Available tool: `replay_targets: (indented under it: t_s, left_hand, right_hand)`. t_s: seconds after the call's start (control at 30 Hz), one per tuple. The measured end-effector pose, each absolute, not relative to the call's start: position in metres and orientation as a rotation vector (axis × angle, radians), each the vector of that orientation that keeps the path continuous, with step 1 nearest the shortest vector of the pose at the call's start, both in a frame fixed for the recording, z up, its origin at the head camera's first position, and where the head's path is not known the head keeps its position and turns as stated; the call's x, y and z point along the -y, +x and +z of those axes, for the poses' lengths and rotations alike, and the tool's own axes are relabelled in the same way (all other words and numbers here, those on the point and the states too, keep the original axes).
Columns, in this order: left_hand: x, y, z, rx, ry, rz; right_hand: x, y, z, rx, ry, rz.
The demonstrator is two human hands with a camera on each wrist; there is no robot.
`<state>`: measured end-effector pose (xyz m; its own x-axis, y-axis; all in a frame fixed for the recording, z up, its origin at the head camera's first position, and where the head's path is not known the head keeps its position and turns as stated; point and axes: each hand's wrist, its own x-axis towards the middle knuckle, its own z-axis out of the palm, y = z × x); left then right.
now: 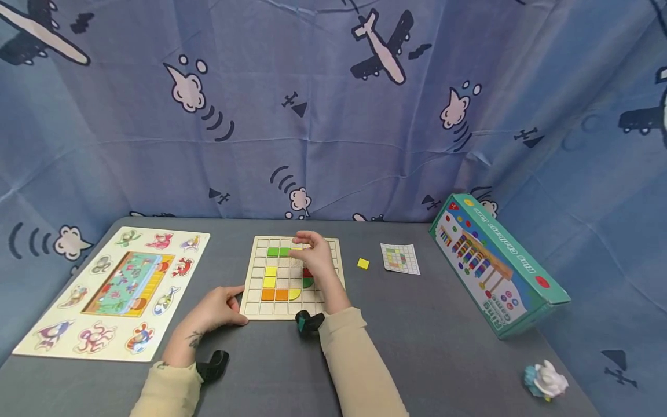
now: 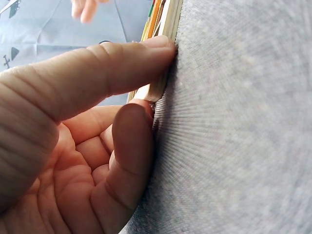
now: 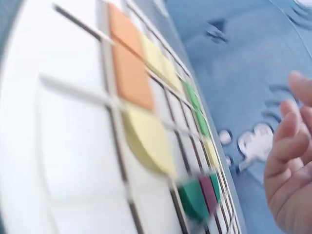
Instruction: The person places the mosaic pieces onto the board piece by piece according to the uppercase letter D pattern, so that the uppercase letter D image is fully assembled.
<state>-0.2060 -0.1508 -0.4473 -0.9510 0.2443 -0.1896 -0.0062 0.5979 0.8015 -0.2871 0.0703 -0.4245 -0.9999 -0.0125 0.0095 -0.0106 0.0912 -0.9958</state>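
A light wooden grid board (image 1: 318, 310) lies flat with coloured pieces set in its squares. Among them are green squares (image 1: 278, 252), yellow squares (image 1: 269, 277), orange squares (image 3: 129, 73), a yellow rounded piece (image 3: 148, 141) and a dark green rounded piece (image 3: 194, 201) beside a red one. My left hand (image 1: 217, 310) grips the board's near left corner, thumb on the near edge and curled fingers at the left side. Above the board's far right part hovers my right hand (image 1: 319, 260), fingers loosely bent, nothing seen between them. It hides some squares in the head view.
Right of the board lie a loose yellow square (image 1: 363, 264) and a printed pattern card (image 1: 400, 258). A picture puzzle board (image 1: 120, 237) covers the left side. A green toy box (image 1: 500, 266) and a small white-and-blue figure (image 1: 546, 380) stand on the right. Behind hangs a blue curtain (image 1: 312, 116).
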Motion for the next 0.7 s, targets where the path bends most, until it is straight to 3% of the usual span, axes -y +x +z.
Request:
replay_targets:
  t_s: [0.3, 0.7]
  left_hand:
    - [0.151, -0.207, -0.447, -2.551, 0.207, 1.28]
    - [0.151, -0.207, -0.449, -2.561, 0.206, 1.275]
  right_hand:
    - [-0.138, -0.284, -0.435, -2.116, 0.197, -2.484]
    - [-0.191, -0.278, -0.453, -2.335, 0.475, -2.312]
